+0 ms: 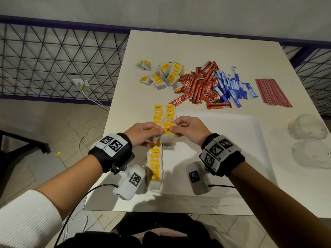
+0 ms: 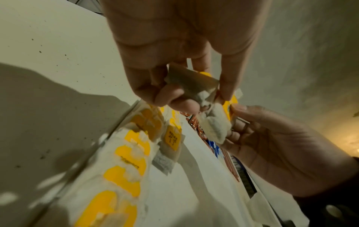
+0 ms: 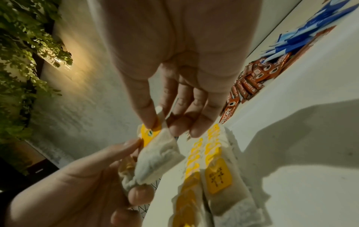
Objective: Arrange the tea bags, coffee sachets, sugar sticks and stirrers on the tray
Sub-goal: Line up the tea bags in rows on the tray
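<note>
Both hands meet above the left part of the white tray (image 1: 232, 122). My right hand (image 1: 176, 130) pinches the yellow tag of a tea bag (image 1: 168, 135), which also shows in the right wrist view as a tea bag (image 3: 157, 158) hanging from the thumb and forefinger. My left hand (image 1: 155, 132) curls round a second tea bag (image 2: 190, 83), and its forefinger touches the first bag's tag. Beneath the hands, two rows of tea bags (image 1: 155, 158) lie along the tray's left side. Behind the tray lie loose tea bags (image 1: 164, 76), red coffee sachets (image 1: 200, 86), blue sugar sticks (image 1: 231, 85) and red stirrers (image 1: 272, 92).
Two clear glass bowls (image 1: 308, 126) stand upside down at the table's right edge. The table's left edge (image 1: 107, 126) runs close to the tea bag rows. A wire fence (image 1: 53, 59) and a white cable on the floor lie to the left.
</note>
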`<state>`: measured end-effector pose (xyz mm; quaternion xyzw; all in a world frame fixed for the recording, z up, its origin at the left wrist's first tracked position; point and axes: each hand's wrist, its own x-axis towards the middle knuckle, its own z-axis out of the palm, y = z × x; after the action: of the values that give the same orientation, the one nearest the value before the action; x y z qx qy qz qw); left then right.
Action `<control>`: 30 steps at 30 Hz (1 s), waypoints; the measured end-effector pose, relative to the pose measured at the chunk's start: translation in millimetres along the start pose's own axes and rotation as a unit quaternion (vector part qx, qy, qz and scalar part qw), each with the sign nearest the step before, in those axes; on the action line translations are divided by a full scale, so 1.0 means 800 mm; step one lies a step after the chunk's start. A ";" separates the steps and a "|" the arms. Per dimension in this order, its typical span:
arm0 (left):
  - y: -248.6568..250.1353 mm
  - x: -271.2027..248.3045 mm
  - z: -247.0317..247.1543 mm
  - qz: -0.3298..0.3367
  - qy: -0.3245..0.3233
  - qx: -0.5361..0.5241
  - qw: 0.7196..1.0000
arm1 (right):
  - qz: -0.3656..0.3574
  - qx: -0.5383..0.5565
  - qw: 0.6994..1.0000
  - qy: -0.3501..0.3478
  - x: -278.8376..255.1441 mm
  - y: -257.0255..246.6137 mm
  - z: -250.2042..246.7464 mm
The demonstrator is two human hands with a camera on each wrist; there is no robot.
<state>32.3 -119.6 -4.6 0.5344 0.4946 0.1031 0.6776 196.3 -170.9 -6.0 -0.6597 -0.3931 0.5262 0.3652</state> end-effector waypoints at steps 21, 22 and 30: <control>-0.024 0.002 -0.022 -0.037 0.003 0.016 0.999 | 0.038 -0.215 0.976 0.004 0.009 0.055 0.023; -0.024 0.002 -0.023 -0.033 0.005 0.011 0.999 | 0.030 -0.224 0.974 0.018 0.009 0.056 0.024; -0.023 -0.003 -0.029 -0.028 0.016 -0.008 0.999 | 0.075 -0.209 0.975 0.022 0.017 0.056 0.025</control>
<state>6.1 -114.5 -16.6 0.5128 0.5194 0.0964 0.6767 184.6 -176.1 -55.4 -0.7604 -0.4355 0.4439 0.1873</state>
